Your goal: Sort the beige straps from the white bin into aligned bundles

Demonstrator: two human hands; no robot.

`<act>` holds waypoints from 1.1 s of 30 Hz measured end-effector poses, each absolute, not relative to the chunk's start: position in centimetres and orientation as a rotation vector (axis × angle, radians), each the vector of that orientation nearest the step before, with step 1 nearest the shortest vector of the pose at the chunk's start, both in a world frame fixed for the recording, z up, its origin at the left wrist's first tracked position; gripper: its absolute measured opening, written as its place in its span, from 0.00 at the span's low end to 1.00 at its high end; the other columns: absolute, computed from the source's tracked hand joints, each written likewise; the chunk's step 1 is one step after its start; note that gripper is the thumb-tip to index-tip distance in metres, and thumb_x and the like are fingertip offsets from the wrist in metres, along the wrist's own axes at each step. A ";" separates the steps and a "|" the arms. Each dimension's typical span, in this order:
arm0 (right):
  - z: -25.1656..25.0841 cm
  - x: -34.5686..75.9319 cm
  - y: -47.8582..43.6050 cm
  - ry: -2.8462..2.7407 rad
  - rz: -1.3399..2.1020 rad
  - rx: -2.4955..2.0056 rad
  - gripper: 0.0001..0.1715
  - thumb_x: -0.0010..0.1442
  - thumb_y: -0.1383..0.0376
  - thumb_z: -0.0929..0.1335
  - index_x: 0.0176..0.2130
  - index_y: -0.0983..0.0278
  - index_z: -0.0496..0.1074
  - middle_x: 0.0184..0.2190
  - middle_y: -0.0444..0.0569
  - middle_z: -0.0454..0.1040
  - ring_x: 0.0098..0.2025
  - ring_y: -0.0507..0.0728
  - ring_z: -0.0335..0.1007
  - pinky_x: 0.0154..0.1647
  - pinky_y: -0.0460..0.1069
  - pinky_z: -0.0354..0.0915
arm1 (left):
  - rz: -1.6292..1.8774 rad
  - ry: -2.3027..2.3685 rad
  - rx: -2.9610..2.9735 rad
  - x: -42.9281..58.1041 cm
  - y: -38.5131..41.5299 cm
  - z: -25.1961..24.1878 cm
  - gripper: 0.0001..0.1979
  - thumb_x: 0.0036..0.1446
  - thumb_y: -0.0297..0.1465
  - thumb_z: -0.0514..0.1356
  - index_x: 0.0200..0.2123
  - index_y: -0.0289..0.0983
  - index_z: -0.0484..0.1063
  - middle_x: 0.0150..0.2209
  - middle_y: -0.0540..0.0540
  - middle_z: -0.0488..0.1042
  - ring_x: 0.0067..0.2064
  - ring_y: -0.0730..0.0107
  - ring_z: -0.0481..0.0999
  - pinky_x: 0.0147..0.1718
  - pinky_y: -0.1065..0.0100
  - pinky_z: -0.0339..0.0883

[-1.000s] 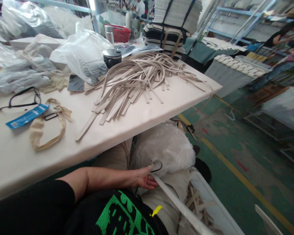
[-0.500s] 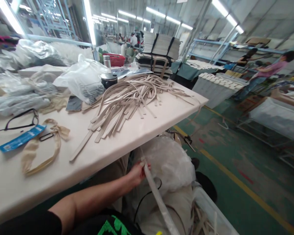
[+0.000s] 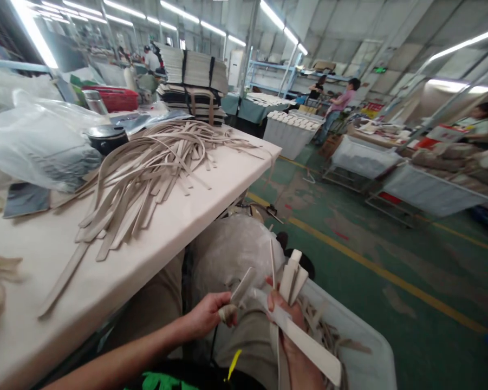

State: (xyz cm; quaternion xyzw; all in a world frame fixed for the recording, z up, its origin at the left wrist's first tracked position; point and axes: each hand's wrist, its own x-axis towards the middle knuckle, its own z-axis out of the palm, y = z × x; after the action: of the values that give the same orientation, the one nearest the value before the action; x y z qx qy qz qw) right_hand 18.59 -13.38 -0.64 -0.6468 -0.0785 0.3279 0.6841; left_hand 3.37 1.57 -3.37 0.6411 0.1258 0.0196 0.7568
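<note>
My left hand (image 3: 209, 316) pinches the end of a beige strap (image 3: 244, 286) low in the view, over my lap. My right hand (image 3: 290, 330) is closed round a bunch of beige straps (image 3: 294, 279) whose ends stick up above the fingers; one wide strap (image 3: 308, 349) runs down to the right. The two hands are close together, just in front of the table edge. A big pile of the same beige straps (image 3: 146, 168) lies on the white table (image 3: 211, 200).
A white bin (image 3: 361, 346) with more straps stands under my right hand. A clear plastic bag (image 3: 231, 252) sits below the table edge. On the table are a plastic bag (image 3: 36, 143), a black pot (image 3: 105, 138) and stacked fabric (image 3: 195, 81). Other people work far back right.
The view has swung up and right. My left hand lifted its strap up from beside the bag, and my right hand has come into view gripping a bunch of straps.
</note>
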 end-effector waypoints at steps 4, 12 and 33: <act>0.3 17.6 -12.2 -0.201 0.773 -1.452 0.17 0.43 0.55 0.75 0.30 0.66 0.77 0.15 0.41 0.62 0.17 0.49 0.52 0.17 0.45 0.50 | -0.052 0.262 1.498 2.7 1.1 -2.9 0.23 0.58 0.49 0.56 0.33 0.32 0.74 0.26 0.47 0.72 0.29 0.72 0.69 0.31 0.72 0.63; -0.3 14.3 -10.5 -0.243 0.812 -1.518 0.21 0.44 0.56 0.72 0.13 0.64 0.64 0.09 0.42 0.60 0.13 0.49 0.53 0.14 0.45 0.51 | -0.016 0.347 1.415 3.2 0.3 -3.4 0.23 0.56 0.49 0.58 0.30 0.32 0.73 0.24 0.47 0.69 0.26 0.74 0.67 0.27 0.73 0.62; 0.0 15.3 -10.6 -0.271 0.690 -1.643 0.25 0.47 0.52 0.72 0.13 0.64 0.64 0.10 0.42 0.60 0.15 0.49 0.54 0.17 0.45 0.52 | 0.022 0.410 1.631 3.5 1.5 -2.5 0.22 0.58 0.46 0.55 0.25 0.34 0.71 0.22 0.50 0.69 0.23 0.75 0.66 0.24 0.75 0.59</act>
State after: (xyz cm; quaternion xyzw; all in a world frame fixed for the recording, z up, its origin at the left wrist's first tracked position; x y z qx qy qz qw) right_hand 15.30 -10.64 0.01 -0.7148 -0.1180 0.3000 0.6206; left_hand 3.50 1.47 -2.51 0.7227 0.1817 0.0096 0.6668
